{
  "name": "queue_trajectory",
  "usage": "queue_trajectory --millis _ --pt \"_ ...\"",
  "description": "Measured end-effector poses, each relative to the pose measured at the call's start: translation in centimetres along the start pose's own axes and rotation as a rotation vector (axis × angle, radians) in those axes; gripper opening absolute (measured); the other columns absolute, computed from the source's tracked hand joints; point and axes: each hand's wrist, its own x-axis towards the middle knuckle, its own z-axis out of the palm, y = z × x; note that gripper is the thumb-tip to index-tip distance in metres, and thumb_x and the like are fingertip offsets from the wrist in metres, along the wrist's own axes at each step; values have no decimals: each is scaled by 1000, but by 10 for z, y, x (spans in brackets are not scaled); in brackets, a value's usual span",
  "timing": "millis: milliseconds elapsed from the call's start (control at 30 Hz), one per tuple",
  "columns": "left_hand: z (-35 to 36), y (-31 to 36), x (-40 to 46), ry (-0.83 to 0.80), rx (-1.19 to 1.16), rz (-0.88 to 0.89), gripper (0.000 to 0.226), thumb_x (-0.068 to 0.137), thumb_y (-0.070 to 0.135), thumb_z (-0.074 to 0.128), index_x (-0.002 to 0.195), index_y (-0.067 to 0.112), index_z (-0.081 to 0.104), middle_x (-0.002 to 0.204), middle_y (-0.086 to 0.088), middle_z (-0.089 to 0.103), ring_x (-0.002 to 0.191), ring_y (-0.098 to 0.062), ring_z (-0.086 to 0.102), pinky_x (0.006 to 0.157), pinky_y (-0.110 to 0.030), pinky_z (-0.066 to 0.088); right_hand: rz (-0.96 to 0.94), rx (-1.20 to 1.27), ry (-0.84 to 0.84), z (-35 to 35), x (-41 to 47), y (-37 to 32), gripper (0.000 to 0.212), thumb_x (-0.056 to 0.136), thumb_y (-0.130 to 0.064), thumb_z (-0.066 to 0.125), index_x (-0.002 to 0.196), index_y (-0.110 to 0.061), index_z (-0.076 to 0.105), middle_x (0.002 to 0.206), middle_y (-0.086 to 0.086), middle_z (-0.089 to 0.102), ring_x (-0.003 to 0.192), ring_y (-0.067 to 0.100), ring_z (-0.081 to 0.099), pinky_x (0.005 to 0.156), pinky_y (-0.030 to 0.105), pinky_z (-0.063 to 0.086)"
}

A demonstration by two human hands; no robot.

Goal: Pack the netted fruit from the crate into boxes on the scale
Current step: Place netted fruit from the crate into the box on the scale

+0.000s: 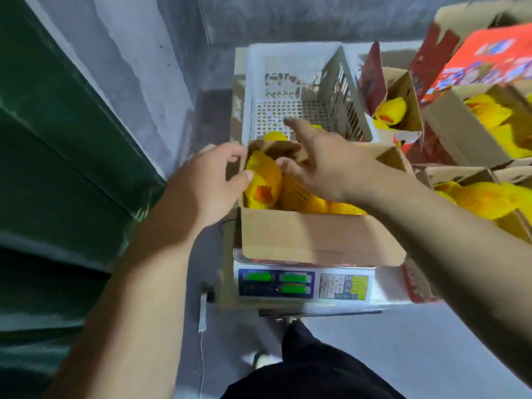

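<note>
Left hand curled on netted fruit at left end of box on scale. Right hand spread, holding nothing, over box. Crate nearly emptied. Seat fruit snugly; check reading.

The right hand and its forearm covered much of the fruit inside the box on the scale. The scale's green digits were too blurred to read. The crate hid its lower contents behind the box's far flap. The boxes at right ran off the edge.
</note>
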Motion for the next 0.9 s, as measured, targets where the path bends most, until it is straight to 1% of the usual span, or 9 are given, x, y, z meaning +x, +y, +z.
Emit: queue_trajectory --millis 67,133,233,333,467,533,733,800,900 --pt "-1 2 -13 3 -16 -3 33 103 40 60 136 39 61 133 10 63 120 -13 60 88 -27 43 -18 32 43 3 -16 -8 60 101 -44 57 155 -23 38 146 10 56 133 32 54 106 39 45" --pt "-3 3 -29 24 -84 -8 23 102 38 59 124 42 66 115 18 68 106 -6 64 79 -19 43 -47 10 59 4 -32 -17 53 101 -41 59 149 -21 47 145 7 58 130 28 57 104 34 45" --pt "-5 6 -54 38 -157 -1 17 101 38 60 115 41 69 100 27 69 97 4 66 77 -15 45 -99 4 95 6 -56 -32 50 100 -38 62 145 -20 53 142 5 61 127 26 59 100 30 43" --pt "-2 10 -75 25 -217 19 14 101 39 61 113 40 70 101 29 70 94 6 66 80 -20 48 -183 0 94 11 -77 -43 45 100 -37 63 140 -17 58 135 5 65 120 25 61 99 33 47" --pt "3 17 -96 19 -267 24 12 100 42 62 111 43 67 92 37 69 85 13 65 70 -16 43 -264 24 63 20 -98 -53 38 101 -35 62 133 -15 63 126 5 69 114 24 65 98 42 50" --pt "4 19 -103 17 -280 34 11 100 42 61 110 43 66 97 32 71 88 10 67 71 -19 44 -288 54 49 21 -105 -55 37 101 -32 62 133 -13 63 127 6 69 116 23 65 100 43 49" --pt "-1 18 -121 21 -281 41 10 100 44 60 109 46 64 103 28 72 96 5 69 75 -26 51 -319 30 64 15 -120 -62 38 101 -32 61 134 -14 63 129 5 69 114 21 64 99 44 51" --pt "0 15 -125 26 -274 30 11 100 43 59 109 45 64 105 27 71 97 4 69 80 -30 54 -301 27 64 17 -125 -63 38 101 -32 62 135 -14 62 129 6 68 113 23 65 98 45 51" --pt "6 10 -133 17 -266 2 8 102 40 60 108 45 63 105 27 70 97 2 68 81 -30 54 -257 17 42 21 -133 -62 40 101 -34 61 137 -18 61 128 4 68 110 24 65 96 43 52"
